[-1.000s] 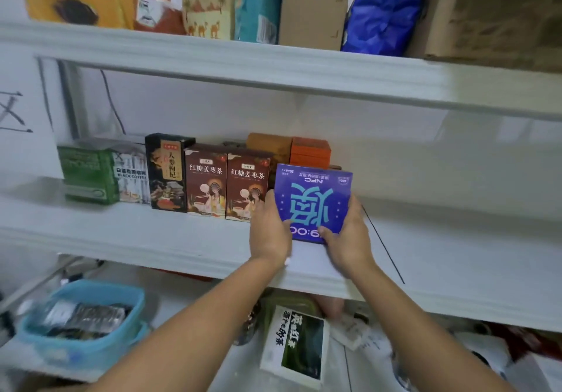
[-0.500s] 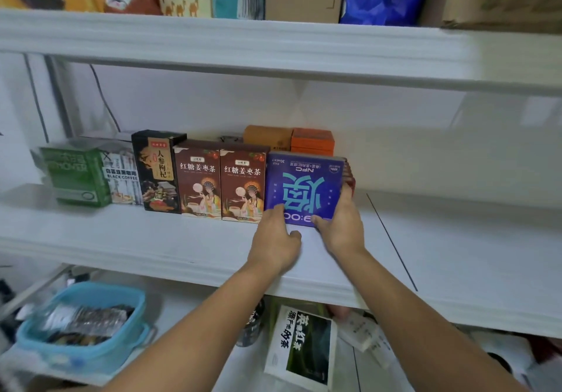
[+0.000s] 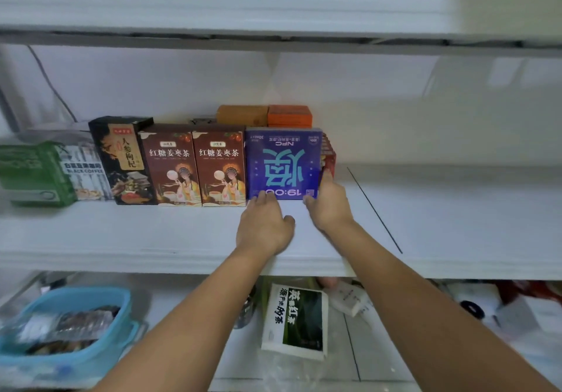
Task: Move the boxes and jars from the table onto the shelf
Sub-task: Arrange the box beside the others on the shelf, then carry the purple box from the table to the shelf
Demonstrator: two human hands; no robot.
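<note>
A blue box (image 3: pixel 284 163) with upside-down print stands on the white middle shelf (image 3: pixel 441 224), its left side against two brown tea boxes (image 3: pixel 222 166). My left hand (image 3: pixel 264 224) lies flat on the shelf with its fingertips touching the box's lower front edge. My right hand (image 3: pixel 330 206) holds the box's lower right corner, thumb on the front and fingers up the right side. On the table below lies a white and green tea box (image 3: pixel 296 321).
Left of the brown boxes stand a black box (image 3: pixel 121 160), a coffee pack and a green box (image 3: pixel 33 175). Orange boxes (image 3: pixel 289 115) and a red box (image 3: pixel 328 154) sit behind the blue one. A blue basket (image 3: pixel 76 358) is at lower left. The upper shelf board overhangs.
The blue box went back and left into line beside the brown boxes and now stands on the shelf. My left hand has slipped from its side to its lower front edge.
</note>
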